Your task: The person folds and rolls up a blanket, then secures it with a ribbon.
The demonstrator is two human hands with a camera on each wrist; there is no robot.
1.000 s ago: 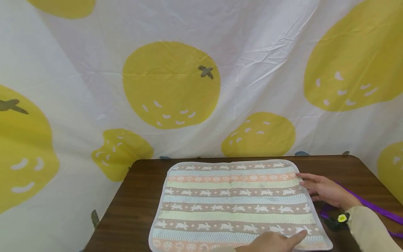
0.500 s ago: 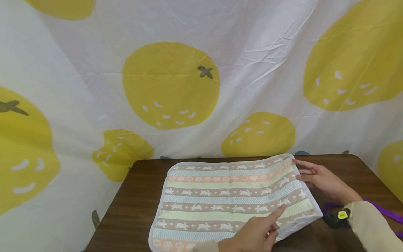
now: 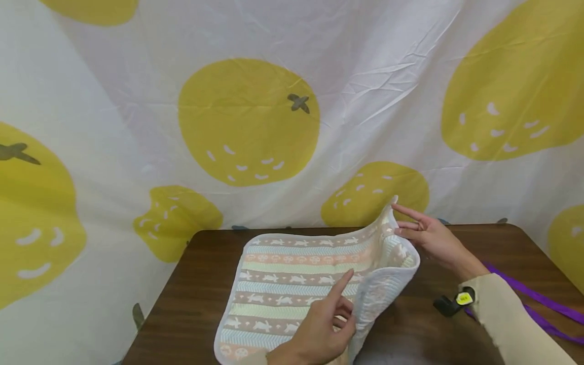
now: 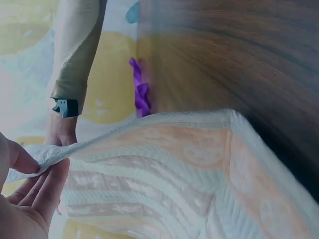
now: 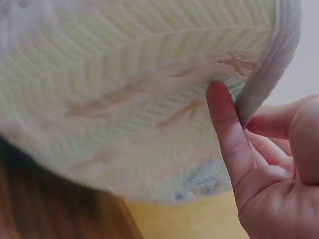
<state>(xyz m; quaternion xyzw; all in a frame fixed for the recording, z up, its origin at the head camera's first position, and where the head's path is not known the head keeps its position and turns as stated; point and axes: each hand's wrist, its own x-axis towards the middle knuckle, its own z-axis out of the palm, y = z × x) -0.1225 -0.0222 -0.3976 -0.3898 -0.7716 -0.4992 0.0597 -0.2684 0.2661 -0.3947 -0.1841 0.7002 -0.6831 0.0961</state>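
Observation:
A quilted cloth (image 3: 283, 279) with pastel stripes and white rabbits lies over the table, its left part flat and its right part lifted and curling leftward. My left hand (image 3: 321, 324) pinches the near edge of the cloth, index finger pointing out over the stripes; the left wrist view shows thumb and fingers on either side of the bound edge (image 4: 164, 119). Farther back, my right hand (image 3: 431, 238) pinches the raised right edge. In the right wrist view a finger (image 5: 227, 129) presses one face of the cloth, with the thumb behind the rim.
The dark wooden table (image 3: 182, 299) ends at a white curtain (image 3: 365, 50) printed with yellow fruit. At the right lies a purple strap (image 3: 538, 299). A small black device (image 3: 456, 301) with a yellow label sits at my right cuff.
The cloth's right side has come up off the table and folded leftward, showing its paler underside. Both hands have moved left and up with it.

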